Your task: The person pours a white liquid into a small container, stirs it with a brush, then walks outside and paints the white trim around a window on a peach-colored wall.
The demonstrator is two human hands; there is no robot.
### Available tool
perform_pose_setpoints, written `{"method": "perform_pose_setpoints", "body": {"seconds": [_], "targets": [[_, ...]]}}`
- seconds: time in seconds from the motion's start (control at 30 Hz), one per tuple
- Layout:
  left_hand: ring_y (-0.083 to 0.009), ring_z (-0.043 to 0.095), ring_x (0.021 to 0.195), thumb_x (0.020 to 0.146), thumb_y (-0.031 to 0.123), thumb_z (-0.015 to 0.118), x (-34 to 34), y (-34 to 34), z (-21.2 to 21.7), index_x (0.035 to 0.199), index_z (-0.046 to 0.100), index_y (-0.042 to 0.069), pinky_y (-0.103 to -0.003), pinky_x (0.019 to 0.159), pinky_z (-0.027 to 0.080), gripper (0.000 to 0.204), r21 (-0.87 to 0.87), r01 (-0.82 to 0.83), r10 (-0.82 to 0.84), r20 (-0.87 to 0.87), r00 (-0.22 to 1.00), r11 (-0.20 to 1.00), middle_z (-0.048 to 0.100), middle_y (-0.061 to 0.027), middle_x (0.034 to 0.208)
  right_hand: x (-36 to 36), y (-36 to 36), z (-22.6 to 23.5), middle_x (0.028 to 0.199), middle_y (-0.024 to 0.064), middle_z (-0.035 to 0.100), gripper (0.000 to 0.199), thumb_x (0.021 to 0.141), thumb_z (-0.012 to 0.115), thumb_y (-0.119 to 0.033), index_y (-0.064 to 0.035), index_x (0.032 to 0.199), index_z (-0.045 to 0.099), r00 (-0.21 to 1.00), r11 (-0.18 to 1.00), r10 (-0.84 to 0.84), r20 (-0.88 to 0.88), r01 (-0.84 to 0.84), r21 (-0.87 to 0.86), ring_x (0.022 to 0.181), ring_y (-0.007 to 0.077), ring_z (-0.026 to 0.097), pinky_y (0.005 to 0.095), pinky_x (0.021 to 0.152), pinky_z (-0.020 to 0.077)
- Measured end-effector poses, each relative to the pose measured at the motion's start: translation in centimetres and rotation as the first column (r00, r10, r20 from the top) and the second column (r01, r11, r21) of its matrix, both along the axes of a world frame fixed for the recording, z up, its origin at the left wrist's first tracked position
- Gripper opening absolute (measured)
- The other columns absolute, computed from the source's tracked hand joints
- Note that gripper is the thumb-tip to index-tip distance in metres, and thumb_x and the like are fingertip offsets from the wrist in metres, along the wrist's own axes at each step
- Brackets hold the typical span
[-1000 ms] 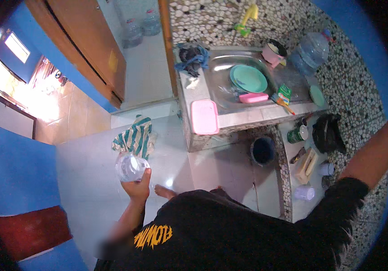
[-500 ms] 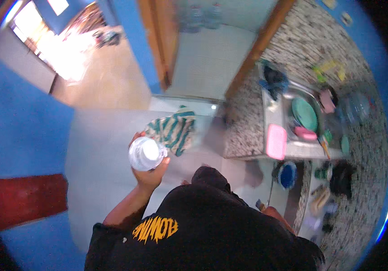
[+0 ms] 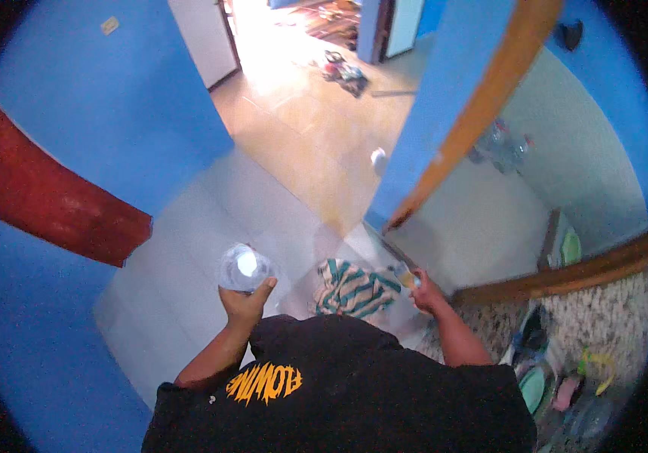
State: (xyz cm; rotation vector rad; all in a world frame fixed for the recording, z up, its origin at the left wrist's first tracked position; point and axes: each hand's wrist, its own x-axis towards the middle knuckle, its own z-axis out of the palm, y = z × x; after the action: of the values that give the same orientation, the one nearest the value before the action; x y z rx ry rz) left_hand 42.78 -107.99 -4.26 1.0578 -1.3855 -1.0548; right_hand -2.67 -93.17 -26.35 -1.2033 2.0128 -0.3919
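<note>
My left hand [image 3: 244, 303] is wrapped around a clear, round plastic container [image 3: 235, 270], held over the grey floor. A bright white patch shows in it; I cannot tell whether that is contents or glare. Out to the right, my right hand [image 3: 429, 293] grips a small brush-like tool [image 3: 407, 278] with a yellowish part and a greyish end, blurred. Beneath and between the hands lies a crumpled green-and-cream striped cloth [image 3: 358, 289] on the floor.
A blue wall with a red band [image 3: 75, 204] runs along the left. Ahead, a tan floor [image 3: 301, 136] leads to a bright doorway, with a dark bundle [image 3: 345, 74] there. Wooden door frames [image 3: 482, 98] and a granite counter [image 3: 573, 325] with a sink stand right.
My view has turned left, so the sink has slid to the lower right and the bright doorway toward the middle. My right hand has come up and forward with the brush-like tool; my left still holds the container.
</note>
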Motion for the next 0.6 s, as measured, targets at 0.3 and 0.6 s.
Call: {"method": "perform_pose_setpoints", "body": {"seconds": [0.3, 0.6], "targets": [[-0.019, 0.061, 0.113, 0.074, 0.001, 0.086, 0.0, -15.7, -1.1, 0.13, 0.055, -0.001, -0.036, 0.098, 0.049, 0.064, -0.047, -0.289, 0.276, -0.189, 0.943, 0.956, 0.062, -0.0094, 0.124, 6.9, -40.2, 14.7, 0.09, 0.0057, 0.064, 0.021, 0.102, 0.052, -0.021, -0.0075, 0.113, 0.063, 0.737, 0.995, 0.066, 0.673, 0.007, -0.104, 0.063, 0.0136, 0.058, 0.0297, 0.058, 0.05], [-0.0191, 0.064, 0.108, 0.069, 0.011, 0.091, -1.8, -41.7, -0.8, 0.125, 0.055, 0.004, -0.036, 0.093, 0.054, 0.067, -0.004, -0.119, 0.118, -0.042, 0.992, 0.993, 0.064, -0.0095, 0.12, -0.7, -48.9, -1.7, 0.093, 0.0104, 0.073, 0.032, 0.088, 0.066, -0.021, -0.0096, 0.117, 0.069, 0.891, 0.981, -0.193, 0.411, 0.173, 0.085, 0.069, 0.0194, 0.068, 0.036, 0.062, 0.0543]]}}
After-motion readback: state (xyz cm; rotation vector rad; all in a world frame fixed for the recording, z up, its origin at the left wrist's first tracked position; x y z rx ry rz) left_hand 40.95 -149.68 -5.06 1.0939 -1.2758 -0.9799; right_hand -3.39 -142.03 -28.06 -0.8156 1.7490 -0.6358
